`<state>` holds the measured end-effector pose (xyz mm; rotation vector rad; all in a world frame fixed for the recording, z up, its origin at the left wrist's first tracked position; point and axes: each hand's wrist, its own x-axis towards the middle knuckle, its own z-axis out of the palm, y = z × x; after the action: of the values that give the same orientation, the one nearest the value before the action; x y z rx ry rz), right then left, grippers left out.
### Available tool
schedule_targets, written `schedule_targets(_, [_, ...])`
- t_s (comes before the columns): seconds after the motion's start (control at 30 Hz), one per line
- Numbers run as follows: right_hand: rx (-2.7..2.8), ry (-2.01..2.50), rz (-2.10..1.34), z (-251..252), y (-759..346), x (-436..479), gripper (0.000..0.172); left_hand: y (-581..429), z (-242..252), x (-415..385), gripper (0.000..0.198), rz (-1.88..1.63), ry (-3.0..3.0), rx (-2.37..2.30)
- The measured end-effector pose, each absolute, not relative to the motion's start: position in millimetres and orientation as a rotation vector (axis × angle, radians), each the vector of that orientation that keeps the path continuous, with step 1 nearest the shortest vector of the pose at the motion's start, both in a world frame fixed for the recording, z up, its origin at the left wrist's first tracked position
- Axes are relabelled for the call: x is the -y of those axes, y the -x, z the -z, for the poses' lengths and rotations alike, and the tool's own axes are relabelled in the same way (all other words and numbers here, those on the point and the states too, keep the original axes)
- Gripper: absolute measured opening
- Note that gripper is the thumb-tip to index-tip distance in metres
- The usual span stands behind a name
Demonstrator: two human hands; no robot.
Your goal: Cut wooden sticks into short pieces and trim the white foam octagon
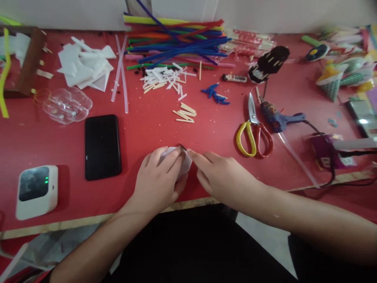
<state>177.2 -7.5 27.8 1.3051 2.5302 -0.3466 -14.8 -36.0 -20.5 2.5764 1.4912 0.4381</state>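
At the table's front edge my left hand (160, 177) is closed around a white folded piece that looks like paper (185, 167). A small dark strip (182, 147) shows at its top edge, under my left fingertips. My right hand (216, 171) meets the piece from the right, index fingertip pressed on its edge and the other fingers curled; its thumb is hidden. Just beyond my hands lie several short wooden sticks (186, 113). Scissors (252, 135) with one yellow and one red handle rest to the right.
A black phone (103, 147) and a white device (37, 192) lie left. Blue cut pieces (215, 94), white strips (165, 76) and pipe cleaners (176, 41) lie farther back. A corded glue gun (275, 116) sits right, near white sheets' opposite side; those sheets (85, 67) are back left.
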Motion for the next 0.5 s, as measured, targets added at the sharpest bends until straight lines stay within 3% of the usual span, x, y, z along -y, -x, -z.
schedule_targets(0.5, [-2.567, -1.262, 0.365, -20.7, -182.5, 8.9, 0.060, 13.7, 19.4, 39.2, 0.040, -0.471, -2.580, -1.576])
